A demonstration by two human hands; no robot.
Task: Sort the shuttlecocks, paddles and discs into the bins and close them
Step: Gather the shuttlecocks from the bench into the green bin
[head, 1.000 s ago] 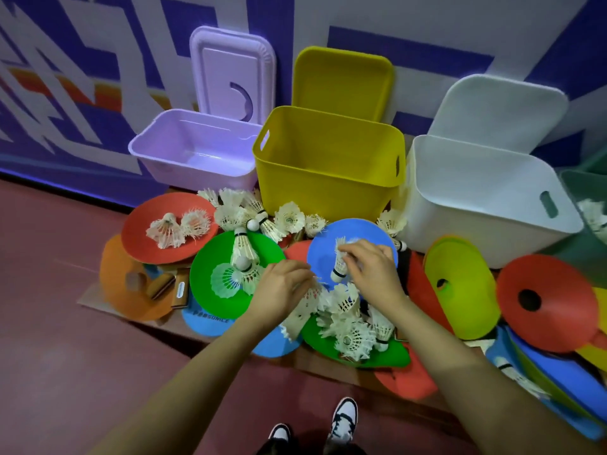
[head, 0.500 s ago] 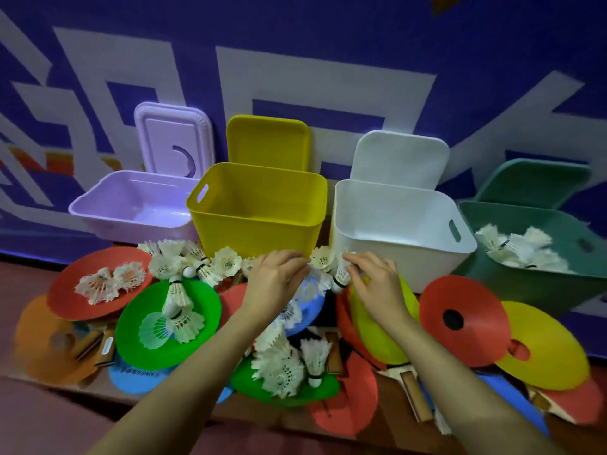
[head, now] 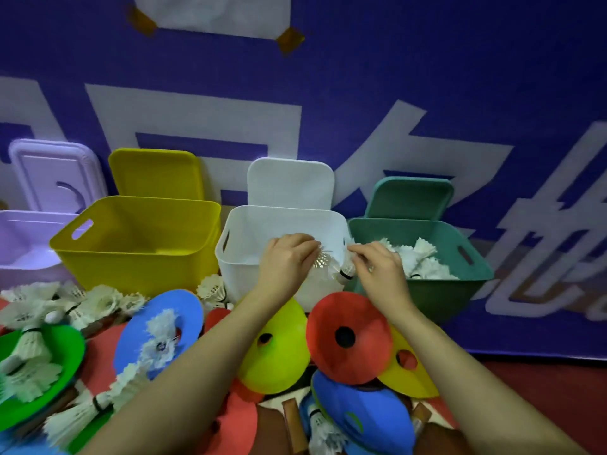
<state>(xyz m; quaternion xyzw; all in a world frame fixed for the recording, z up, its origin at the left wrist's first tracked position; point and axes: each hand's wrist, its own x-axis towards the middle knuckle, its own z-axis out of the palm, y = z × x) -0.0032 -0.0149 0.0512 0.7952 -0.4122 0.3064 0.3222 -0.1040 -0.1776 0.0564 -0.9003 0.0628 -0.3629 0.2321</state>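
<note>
My left hand (head: 285,262) and my right hand (head: 377,270) are raised over the right side of the white bin (head: 249,254), each gripping white shuttlecocks (head: 331,266) between them. The green bin (head: 437,290) just to the right holds several shuttlecocks (head: 420,261). The yellow bin (head: 138,257) and the purple bin (head: 23,244) stand open on the left. Coloured discs lie in front: a red disc (head: 361,326), a lime disc (head: 282,349), a blue disc (head: 164,326). More shuttlecocks (head: 65,303) lie scattered at the left. Wooden paddle handles (head: 294,425) show under the discs.
Each bin's lid leans on the blue-and-white wall behind it: purple lid (head: 52,175), yellow lid (head: 154,174), white lid (head: 290,183), green lid (head: 410,198). A green disc (head: 62,366) with shuttlecocks sits at the lower left. Red floor shows at the lower right.
Both hands have lifted from the pile and moved right with shuttlecocks, from the blue disc to above the white bin's right edge. The view has swung up and right.
</note>
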